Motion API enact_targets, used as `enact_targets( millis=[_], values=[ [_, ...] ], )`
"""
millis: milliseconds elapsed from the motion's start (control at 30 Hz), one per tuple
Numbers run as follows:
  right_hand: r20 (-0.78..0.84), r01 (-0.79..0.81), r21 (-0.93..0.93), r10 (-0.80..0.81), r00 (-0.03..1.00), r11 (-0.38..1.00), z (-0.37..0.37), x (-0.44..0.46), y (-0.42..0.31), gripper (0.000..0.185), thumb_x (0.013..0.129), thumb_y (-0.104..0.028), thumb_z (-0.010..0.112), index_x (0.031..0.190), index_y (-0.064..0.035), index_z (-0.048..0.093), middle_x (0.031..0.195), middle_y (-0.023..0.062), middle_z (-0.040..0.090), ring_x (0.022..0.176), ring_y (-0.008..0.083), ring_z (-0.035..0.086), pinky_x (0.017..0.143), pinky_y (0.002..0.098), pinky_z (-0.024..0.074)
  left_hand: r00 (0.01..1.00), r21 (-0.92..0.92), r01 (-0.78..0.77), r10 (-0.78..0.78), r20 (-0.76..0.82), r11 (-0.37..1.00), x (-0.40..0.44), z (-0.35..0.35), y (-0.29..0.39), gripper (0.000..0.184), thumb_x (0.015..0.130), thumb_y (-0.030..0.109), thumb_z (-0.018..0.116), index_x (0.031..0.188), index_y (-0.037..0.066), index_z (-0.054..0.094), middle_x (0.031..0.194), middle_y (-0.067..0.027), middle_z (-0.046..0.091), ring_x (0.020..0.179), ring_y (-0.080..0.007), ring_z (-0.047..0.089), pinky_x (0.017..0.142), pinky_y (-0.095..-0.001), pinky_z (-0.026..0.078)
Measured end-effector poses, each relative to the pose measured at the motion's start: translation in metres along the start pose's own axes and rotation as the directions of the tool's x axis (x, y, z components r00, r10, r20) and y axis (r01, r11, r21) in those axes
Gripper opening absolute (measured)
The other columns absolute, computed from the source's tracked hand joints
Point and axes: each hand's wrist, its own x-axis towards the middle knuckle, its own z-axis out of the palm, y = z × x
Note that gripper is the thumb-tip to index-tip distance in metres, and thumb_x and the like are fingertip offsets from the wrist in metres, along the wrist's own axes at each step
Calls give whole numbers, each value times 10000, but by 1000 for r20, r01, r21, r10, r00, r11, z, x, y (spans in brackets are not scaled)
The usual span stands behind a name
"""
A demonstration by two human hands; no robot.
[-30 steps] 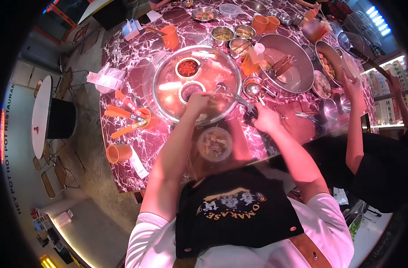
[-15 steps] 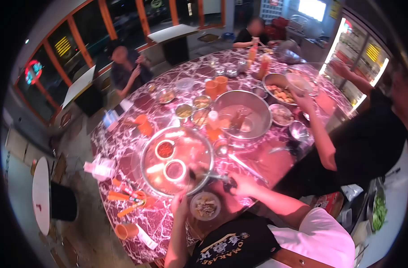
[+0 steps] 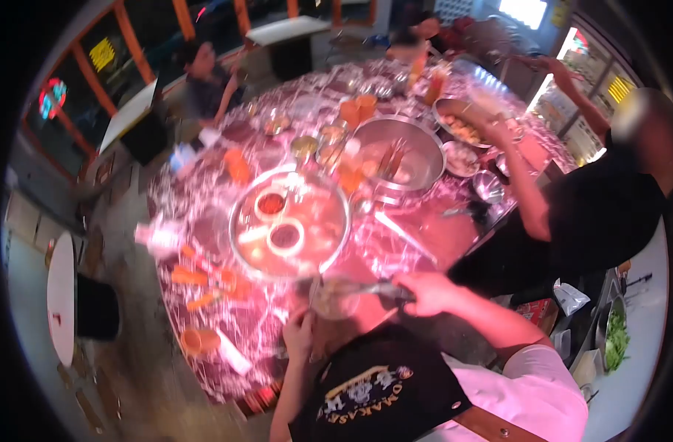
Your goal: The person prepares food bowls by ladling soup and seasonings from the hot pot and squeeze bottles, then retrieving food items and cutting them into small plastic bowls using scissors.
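My right hand (image 3: 429, 293) is closed round the dark grip of a blurred metal utensil (image 3: 370, 289); whether it is scissors or tongs I cannot tell. Its blurred front end reaches left over a white bowl of chopped food (image 3: 336, 302). My left hand (image 3: 298, 335) is by the bowl's left side, fingers closed on a thin upright utensil (image 3: 314, 293), with a dark blurred shape near its tip. Just beyond is a wide metal pot (image 3: 345, 236) of broth, holding a small cup of red sauce (image 3: 270, 204) and a cup of dark sauce (image 3: 286, 236).
A larger metal pot (image 3: 441, 166) sits farther back on the marbled table (image 3: 196, 272). On the right, a co-worker in black (image 3: 572, 221) reaches over a food pan (image 3: 443, 110). Orange cups (image 3: 200, 341) and a white packet (image 3: 235, 359) lie at left. Other people sit across.
The utensil in my right hand has left the broth pot's rim and is now over the white bowl. My left hand stays close by. The camera view has shifted slightly.
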Motion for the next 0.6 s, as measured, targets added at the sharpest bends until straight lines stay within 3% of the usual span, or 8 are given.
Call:
enact_targets(
  millis=[67, 100, 133, 267, 333, 367, 467, 600],
  values=[
    [-12, 59, -28, -60, 998, 998, -6, 0, -10, 517, 715, -318, 702, 1180, -133, 571, 994, 195, 673, 955, 384, 650, 813, 472, 525, 998, 226, -43, 29, 62, 973, 3, -7, -28, 276, 919, 130, 634, 1143, -30, 657, 915, -75, 696, 802, -113, 640, 689, -254, 508],
    [-4, 20, -18, -20, 1000, 1000, -5, -1, -18, 479, 706, -290, 700, 1145, -135, 585, 962, 193, 671, 943, 385, 650, 795, 468, 529, 989, 278, -147, 149, 12, 949, -9, -5, -6, 264, 920, 162, 635, 1114, -11, 679, 980, -110, 715, 870, -152, 667, 764, -281, 521],
    [9, 56, 9, -56, 998, 998, -1, 3, -17, 494, 700, -283, 703, 1154, -134, 576, 970, 188, 669, 951, 383, 647, 807, 467, 524, 994, 263, -90, 101, -29, 961, -15, -2, 10, 242, 910, 163, 647, 1087, 6, 697, 988, -121, 719, 892, -184, 676, 817, -298, 518],
    [88, -58, -20, 60, 994, 998, -1, 9, -31, 593, 704, -298, 726, 1225, -107, 520, 1041, 193, 660, 1010, 384, 632, 885, 461, 495, 989, 246, -101, 125, -84, 964, -26, 2, 11, 223, 915, 125, 634, 1104, 23, 694, 939, -117, 702, 846, -174, 663, 771, -288, 510],
    [107, -65, -15, 67, 992, 998, 7, 14, -32, 607, 706, -299, 730, 1239, -106, 514, 1048, 194, 662, 1019, 381, 632, 889, 459, 493, 989, 389, -106, 137, -55, 915, -34, 2, 14, 222, 905, 107, 627, 1106, 42, 697, 899, -121, 681, 791, -199, 648, 733, -298, 502],
    [109, -76, -9, 77, 991, 997, 8, 17, -33, 622, 708, -301, 733, 1253, -105, 509, 1055, 194, 663, 1028, 378, 632, 894, 456, 491, 984, 364, -134, 167, -61, 922, -35, 4, 8, 240, 882, 121, 597, 1094, 76, 698, 853, -135, 627, 792, -304, 626, 713, -373, 489],
    [133, -117, -42, 121, 984, 992, 9, 24, -45, 641, 711, -294, 731, 1278, -107, 496, 1082, 197, 659, 1045, 370, 631, 895, 454, 491, 988, 364, -109, 142, -65, 925, -41, 8, 4, 242, 888, 113, 584, 1097, 83, 700, 859, -137, 632, 801, -313, 626, 720, -380, 492],
    [65, -39, -107, 46, 997, 994, 22, 26, -44, 619, 733, -286, 727, 1280, -109, 499, 1069, 191, 666, 1051, 353, 638, 899, 450, 495, 980, 354, -126, 171, -98, 927, -43, 10, -2, 251, 891, 114, 572, 1106, 85, 698, 866, -133, 634, 808, -312, 629, 724, -384, 495]
  ],
)
